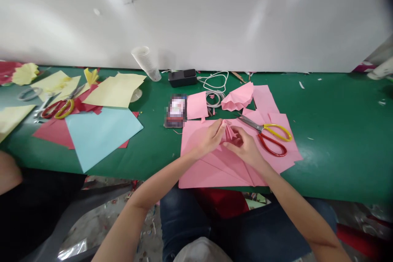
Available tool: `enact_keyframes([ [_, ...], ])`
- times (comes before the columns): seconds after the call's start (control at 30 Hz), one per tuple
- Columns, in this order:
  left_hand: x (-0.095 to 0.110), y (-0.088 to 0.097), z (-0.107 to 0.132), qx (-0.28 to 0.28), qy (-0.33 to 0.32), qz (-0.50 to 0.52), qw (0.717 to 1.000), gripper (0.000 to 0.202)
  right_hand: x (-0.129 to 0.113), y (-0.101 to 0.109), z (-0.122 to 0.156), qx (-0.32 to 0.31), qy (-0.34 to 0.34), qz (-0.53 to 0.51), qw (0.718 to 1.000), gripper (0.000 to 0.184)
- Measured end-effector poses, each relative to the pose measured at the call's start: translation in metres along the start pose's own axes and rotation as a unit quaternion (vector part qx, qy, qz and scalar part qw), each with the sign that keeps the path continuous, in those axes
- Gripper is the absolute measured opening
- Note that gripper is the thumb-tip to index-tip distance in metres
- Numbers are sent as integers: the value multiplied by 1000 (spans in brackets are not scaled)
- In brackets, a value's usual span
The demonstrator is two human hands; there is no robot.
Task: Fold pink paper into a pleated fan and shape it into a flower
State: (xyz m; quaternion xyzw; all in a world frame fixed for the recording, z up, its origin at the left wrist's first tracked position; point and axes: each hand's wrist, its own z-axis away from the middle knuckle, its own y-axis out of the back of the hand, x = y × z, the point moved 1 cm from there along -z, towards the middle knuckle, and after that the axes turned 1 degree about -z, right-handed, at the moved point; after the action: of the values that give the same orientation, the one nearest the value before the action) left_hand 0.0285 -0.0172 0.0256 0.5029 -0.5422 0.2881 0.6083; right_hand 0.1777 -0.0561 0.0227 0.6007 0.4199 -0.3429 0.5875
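Note:
My left hand [210,138] and my right hand [244,145] meet over a large pink paper sheet [215,170] on the green table [159,143]. Both pinch a small folded pink paper piece [229,132] between their fingertips, the left from the left side, the right from below and right. Scissors with a yellow and a red handle [270,137] lie on the pink sheets just right of my right hand. A pleated pink paper shape [238,97] rests behind them.
A phone [176,110], a black charger box [183,77] with a white cable [215,86], and a tipped stack of plastic cups [146,63] lie further back. Light blue [101,135], yellow [115,90] and red papers with another pair of scissors [58,108] cover the left.

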Motion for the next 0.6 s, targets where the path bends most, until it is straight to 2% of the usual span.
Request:
enact_keyframes([
  [0.17, 6, -2, 0, -70, -6, 47, 996, 42, 0, -4, 1, -28, -15, 9, 999, 25],
  [0.23, -1, 8, 0, -73, -29, 54, 995, 45, 0, -3, 1, -32, -32, -22, 999, 24],
  [0.3, -14, 31, 2, -34, -78, 21, 996, 48, -1, -2, 1, -31, -53, -41, 997, 29],
  [0.37, -34, 67, 8, 41, -107, -58, 992, 46, -3, -1, 1, -24, -70, -42, 996, 35],
  [0.4, -44, 88, 13, 97, -112, -128, 981, 43, -3, 0, 0, -21, -78, -38, 996, 37],
  [0.47, -61, 129, 22, 190, -105, -308, 926, 36, -3, 1, 0, -20, -91, -32, 995, 38],
  [0.53, -74, 159, 29, 190, -89, -448, 869, 32, -1, 2, -1, -26, -100, -30, 994, 35],
  [0.6, -80, 173, 32, 154, -87, -514, 839, 33, 1, 3, -1, -27, -104, -20, 994, 34],
])
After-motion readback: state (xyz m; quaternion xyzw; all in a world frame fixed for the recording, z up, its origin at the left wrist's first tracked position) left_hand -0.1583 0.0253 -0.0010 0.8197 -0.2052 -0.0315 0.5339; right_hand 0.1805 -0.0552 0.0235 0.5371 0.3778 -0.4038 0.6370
